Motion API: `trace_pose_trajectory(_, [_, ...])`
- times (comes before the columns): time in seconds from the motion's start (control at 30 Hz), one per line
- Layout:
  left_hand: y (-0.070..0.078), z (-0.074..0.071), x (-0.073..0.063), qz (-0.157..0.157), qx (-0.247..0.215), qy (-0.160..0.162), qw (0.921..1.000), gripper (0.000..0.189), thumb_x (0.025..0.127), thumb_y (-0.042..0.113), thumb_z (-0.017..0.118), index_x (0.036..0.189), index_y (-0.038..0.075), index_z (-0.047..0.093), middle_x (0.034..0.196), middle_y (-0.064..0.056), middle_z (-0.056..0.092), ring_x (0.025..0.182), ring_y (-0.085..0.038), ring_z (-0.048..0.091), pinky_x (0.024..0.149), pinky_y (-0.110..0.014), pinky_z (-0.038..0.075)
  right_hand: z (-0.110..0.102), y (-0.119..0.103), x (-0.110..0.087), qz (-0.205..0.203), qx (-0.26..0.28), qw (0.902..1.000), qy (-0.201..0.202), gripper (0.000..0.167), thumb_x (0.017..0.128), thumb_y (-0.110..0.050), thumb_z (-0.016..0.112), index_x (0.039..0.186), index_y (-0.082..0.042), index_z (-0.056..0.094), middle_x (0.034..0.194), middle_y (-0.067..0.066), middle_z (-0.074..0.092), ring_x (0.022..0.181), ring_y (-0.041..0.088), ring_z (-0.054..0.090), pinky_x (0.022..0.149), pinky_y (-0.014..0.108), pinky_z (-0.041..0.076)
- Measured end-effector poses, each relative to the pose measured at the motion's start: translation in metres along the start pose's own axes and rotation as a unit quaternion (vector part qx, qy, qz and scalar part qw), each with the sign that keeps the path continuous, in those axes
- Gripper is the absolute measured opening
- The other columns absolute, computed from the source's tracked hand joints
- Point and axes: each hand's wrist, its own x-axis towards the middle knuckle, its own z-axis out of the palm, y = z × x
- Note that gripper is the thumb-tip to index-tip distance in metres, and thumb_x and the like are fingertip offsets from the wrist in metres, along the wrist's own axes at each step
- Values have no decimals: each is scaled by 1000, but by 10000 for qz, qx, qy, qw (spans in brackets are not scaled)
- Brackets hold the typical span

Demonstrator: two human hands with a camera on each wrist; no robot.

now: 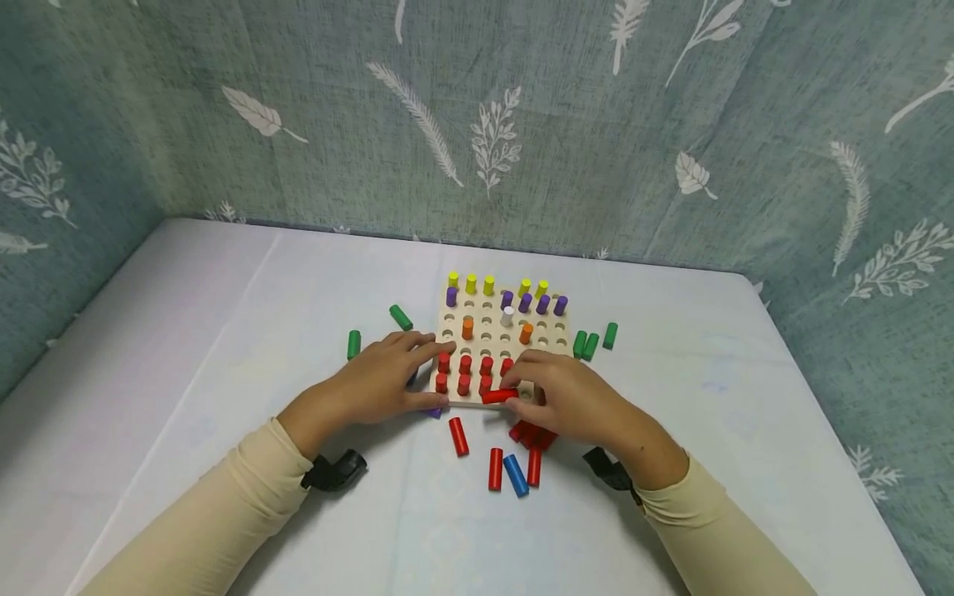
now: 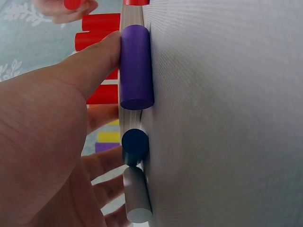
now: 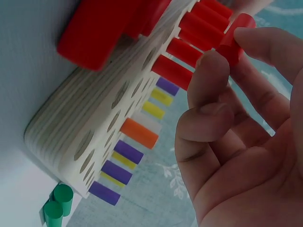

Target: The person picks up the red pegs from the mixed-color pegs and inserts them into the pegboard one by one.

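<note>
My right hand (image 1: 570, 393) pinches a red peg (image 1: 498, 396) between thumb and fingers, tilted over the front rows of a wooden pegboard (image 1: 495, 329). In the right wrist view the held peg (image 3: 240, 32) is close to the standing red pegs (image 3: 201, 29). Against the board's left side rests my left hand (image 1: 383, 377), fingers extended, its thumb at the front corner. A purple peg (image 2: 136, 68) lies beside that thumb, with a blue peg (image 2: 135, 144) and a white peg (image 2: 137, 196) further along, partly hidden under the hand in the head view.
Yellow pegs (image 1: 471, 284) and purple pegs (image 1: 543, 304) stand at the board's back, with orange pegs (image 1: 467, 329) mid-board. Loose red pegs (image 1: 458, 436) and a blue peg (image 1: 516, 475) lie in front. Green pegs (image 1: 590, 346) lie on both sides. A patterned curtain (image 1: 447, 124) hangs behind.
</note>
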Motion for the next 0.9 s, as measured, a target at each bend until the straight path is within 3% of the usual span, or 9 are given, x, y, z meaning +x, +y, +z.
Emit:
trace_pose_trajectory(0.2, [-1, 1, 0, 26, 30, -16, 10000, 81, 85, 57, 72, 154, 30, 40, 156, -14, 41, 145, -39, 37, 115, -61, 34, -1, 3, 1, 50, 2, 10000, 4, 20, 92, -24, 74, 109, -15, 74, 109, -3, 73, 78, 7, 57, 69, 18, 52])
trace_pose_trajectory(0.63, [-1, 1, 0, 11, 2, 26, 10000, 81, 85, 58, 72, 154, 30, 40, 156, -14, 42, 145, -39, 37, 114, -62, 34, -4, 7, 1, 122, 39, 9999, 114, 21, 90, -22, 75, 110, -15, 75, 105, -3, 73, 77, 10, 58, 67, 18, 51])
trace_pose_trajectory(0.9, [-2, 0, 1, -26, 5, -19, 10000, 82, 84, 59, 72, 154, 31, 39, 156, -14, 41, 146, -39, 36, 115, -62, 33, -5, 9, 2, 207, -66, 9997, 88, 21, 90, -24, 75, 109, -16, 75, 101, -4, 73, 83, 9, 59, 73, 22, 53])
